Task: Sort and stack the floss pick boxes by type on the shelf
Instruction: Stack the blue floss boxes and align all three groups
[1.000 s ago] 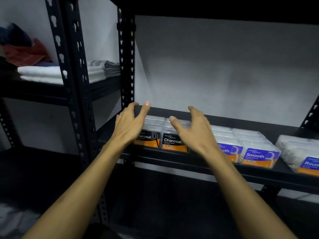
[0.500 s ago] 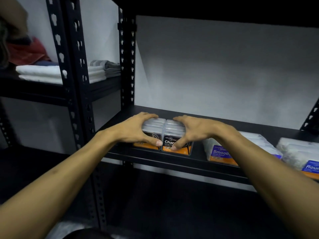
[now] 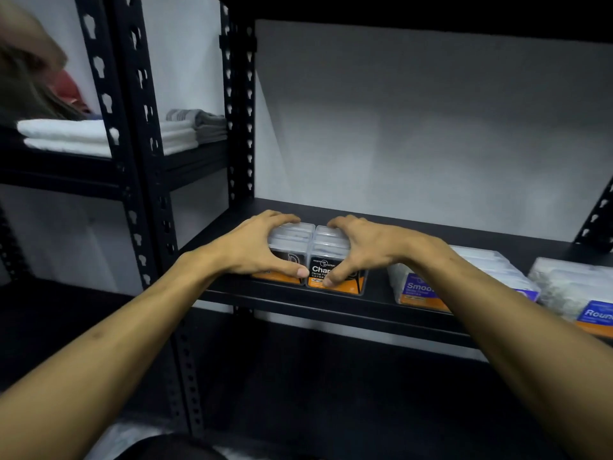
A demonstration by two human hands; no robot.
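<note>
Both hands, open in the air a second ago, now clamp the two clear plastic Charcoal floss pick box stacks with black-and-orange labels (image 3: pixel 326 257) at the near left of the black metal shelf (image 3: pixel 414 234). Left hand (image 3: pixel 252 250) grips the left stack, right hand (image 3: pixel 368 249) the right, thumbs on the labels. Purple-labelled Smooth boxes (image 3: pixel 414 288) and blue-labelled Round boxes (image 3: pixel 577 293) lie to the right.

Two stacks of Charcoal boxes (image 3: pixel 326 260) stand side by side, touching, at the front left of the shelf (image 3: pixel 414 232), with the left hand (image 3: pixel 255 250) clasped over the left stack and the right hand (image 3: pixel 368 250) over the right one. To their right, apart from them, lie the Smooth boxes (image 3: pixel 418 288), partly behind the right forearm, and further right what seem to be Round boxes (image 3: pixel 577 293) at the frame's edge. On the neighbouring rack to the left, higher up, folded towels (image 3: pixel 66 136) lie stacked.
</note>
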